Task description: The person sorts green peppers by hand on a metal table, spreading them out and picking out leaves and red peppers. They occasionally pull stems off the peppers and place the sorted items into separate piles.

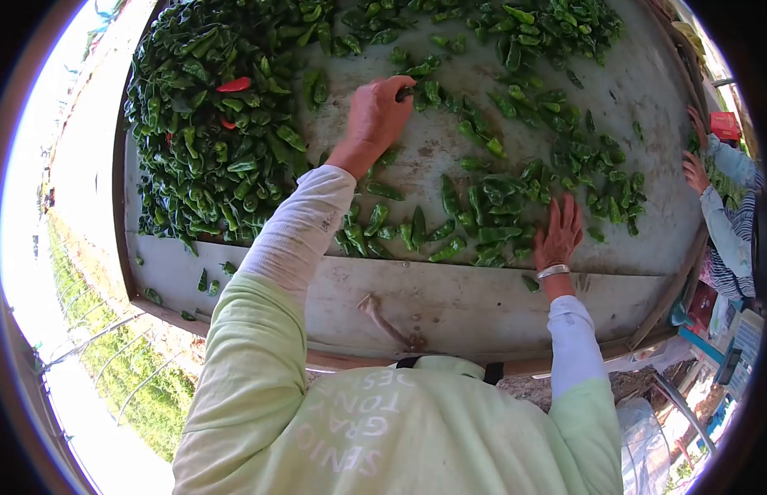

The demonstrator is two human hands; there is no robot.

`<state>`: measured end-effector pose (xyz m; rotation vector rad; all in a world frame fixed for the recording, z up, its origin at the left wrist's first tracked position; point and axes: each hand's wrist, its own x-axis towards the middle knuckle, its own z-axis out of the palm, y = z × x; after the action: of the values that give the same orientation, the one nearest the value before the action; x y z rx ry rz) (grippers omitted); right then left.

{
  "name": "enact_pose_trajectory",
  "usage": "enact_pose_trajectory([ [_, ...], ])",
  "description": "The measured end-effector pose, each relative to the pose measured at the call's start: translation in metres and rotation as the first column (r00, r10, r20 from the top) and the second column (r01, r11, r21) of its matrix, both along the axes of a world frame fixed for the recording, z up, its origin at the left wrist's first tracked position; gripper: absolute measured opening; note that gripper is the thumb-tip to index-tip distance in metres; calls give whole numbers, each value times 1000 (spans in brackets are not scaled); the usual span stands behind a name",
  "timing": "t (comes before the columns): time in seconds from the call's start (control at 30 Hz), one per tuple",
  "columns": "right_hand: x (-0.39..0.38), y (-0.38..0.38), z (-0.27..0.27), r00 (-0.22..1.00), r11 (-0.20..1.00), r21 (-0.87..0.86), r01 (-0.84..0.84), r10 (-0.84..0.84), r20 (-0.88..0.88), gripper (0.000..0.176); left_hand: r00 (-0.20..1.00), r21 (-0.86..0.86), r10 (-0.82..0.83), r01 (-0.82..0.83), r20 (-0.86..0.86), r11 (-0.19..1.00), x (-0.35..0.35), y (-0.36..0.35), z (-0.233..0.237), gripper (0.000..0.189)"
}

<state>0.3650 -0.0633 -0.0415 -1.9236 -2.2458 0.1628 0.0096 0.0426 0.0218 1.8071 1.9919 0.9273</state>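
My left hand (374, 122) is closed, its thumb and fingers pinched on a dark green pepper (404, 94) that shows only in part. Beneath it, green peppers lie scattered over the grey tabletop (664, 198). My right hand (558, 238) lies palm down with fingers stretched out and somewhat apart. It is at the edge of a loose group of green peppers (501, 191), near or touching the closest ones. A silvery bracelet (553, 271) circles the right wrist.
A large heap of green peppers (210, 157) with a few red ones, such as a red pepper (234, 85), fills the table's left. More peppers (557, 29) lie at the back. Another person's hands (695, 172) are at the right edge. A curved brownish piece (388, 322) lies near the front.
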Motion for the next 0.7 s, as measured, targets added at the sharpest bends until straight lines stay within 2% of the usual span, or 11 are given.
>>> enact_pose_trajectory([
  [0.03, 0, 0, -1, 1000, 1000, 4, -1, 1, 11, 66, 980, 76, -78, 93, -182, 993, -1, 7, -4, 19],
  [0.07, 1, -1, -3, 1000, 1000, 5, -2, 2, 23, 65, 981, 76, -79, 93, -179, 993, -1, 12, -10, 19],
  [0.13, 2, 0, -2, 1000, 1000, 4, -4, 4, 17, 64, 920, -146, -199, 157, -337, 977, 6, 23, -11, 23],
  [0.37, 3, -1, -1, 1000, 1000, 11, -13, 13, 16, 62, 840, -205, -277, 202, -467, 958, -3, 43, -7, 22],
  [0.4, 3, -1, -1, 1000, 1000, 13, -12, 12, 13, 62, 972, -271, -152, 100, -178, 957, -6, 42, -1, 18],
  [0.43, 2, -1, 0, 1000, 1000, 4, -7, 7, 23, 63, 993, -361, 20, 23, 115, 932, -10, 41, 5, 15],
  [0.47, 2, -1, 0, 999, 1000, -5, -3, 3, 33, 63, 994, -359, 19, 22, 111, 933, -18, 38, 9, 15],
  [0.5, 1, -1, 0, 1000, 1000, -3, -5, 5, 29, 63, 893, -355, 105, 64, 438, 933, -30, 34, 11, 13],
  [0.53, 1, -1, 1, 1000, 1000, -8, -2, 2, 26, 63, 679, -337, 182, 103, 711, 936, -39, 30, 12, 12],
  [0.67, 3, -2, -2, 1000, 1000, 7, -9, 9, 8, 64, 373, -253, 181, 151, 910, 956, -56, 3, 18, 13],
  [0.7, 2, -1, -2, 1000, 1000, 7, -11, 11, 7, 64, 375, -253, 182, 149, 909, 956, -59, -3, 22, 13],
])
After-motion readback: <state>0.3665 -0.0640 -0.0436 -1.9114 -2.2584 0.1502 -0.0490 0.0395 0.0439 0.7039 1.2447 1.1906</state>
